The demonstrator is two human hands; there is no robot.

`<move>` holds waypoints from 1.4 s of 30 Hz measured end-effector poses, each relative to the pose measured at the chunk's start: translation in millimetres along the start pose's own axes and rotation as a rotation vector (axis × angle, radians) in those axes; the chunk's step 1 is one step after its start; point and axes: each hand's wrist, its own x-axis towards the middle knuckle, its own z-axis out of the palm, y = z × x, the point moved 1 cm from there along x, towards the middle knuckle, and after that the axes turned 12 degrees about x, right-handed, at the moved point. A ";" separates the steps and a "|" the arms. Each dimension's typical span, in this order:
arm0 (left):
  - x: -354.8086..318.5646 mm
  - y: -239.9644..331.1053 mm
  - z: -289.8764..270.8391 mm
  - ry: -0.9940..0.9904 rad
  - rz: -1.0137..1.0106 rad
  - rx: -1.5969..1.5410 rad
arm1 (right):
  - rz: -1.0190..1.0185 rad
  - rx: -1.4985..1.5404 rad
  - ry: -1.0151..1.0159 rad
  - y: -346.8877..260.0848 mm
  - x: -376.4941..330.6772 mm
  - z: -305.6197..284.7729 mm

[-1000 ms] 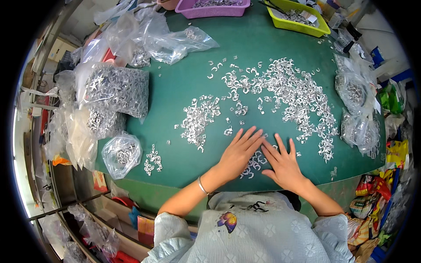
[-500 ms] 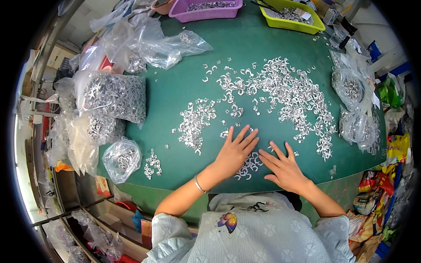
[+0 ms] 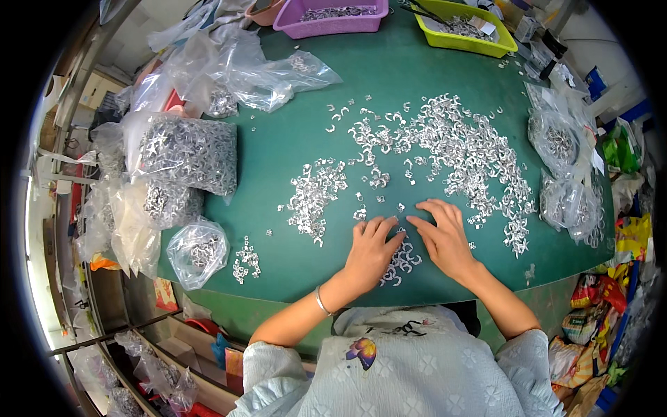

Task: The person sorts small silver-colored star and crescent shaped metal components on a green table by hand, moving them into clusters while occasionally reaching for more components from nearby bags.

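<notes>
We see small metal bits [image 3: 451, 137], shiny and silvery. The green counter [image 3: 271, 153] looks smooth and a little dull. The clear bags [image 3: 271, 82] are thin, crinkly, glossy plastic. The purple tray [image 3: 332, 26] and yellow tray [image 3: 467, 45] look like smooth plastic. The shirt [image 3: 417, 368] is bumpy, matt cloth; the bracelet [image 3: 322, 303], shiny metal.

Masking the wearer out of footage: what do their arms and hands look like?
Left hand and right hand ungloved. Thin silver bangle on the left wrist; none visible on the right. Pale blue, textured short sleeves; forearms uncovered.
</notes>
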 end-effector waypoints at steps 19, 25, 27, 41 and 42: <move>-5.9 -5.3 -4.7 0.044 -0.135 -0.028 | -0.023 0.067 -0.235 -1.7 -26.5 -7.4; 29.7 -6.7 18.4 0.074 -0.038 -0.246 | -0.038 -0.159 -0.368 -13.0 -16.3 -5.7; 39.6 5.3 17.1 -0.001 -0.065 -0.401 | 0.006 -0.247 -0.364 -8.9 -22.1 -15.0; -12.6 -55.9 -6.6 0.052 -0.281 0.160 | -0.118 -0.314 -0.106 13.6 57.6 8.5; -13.3 -61.5 -9.1 0.067 -0.309 0.180 | -0.068 -0.326 -0.118 12.9 55.2 7.4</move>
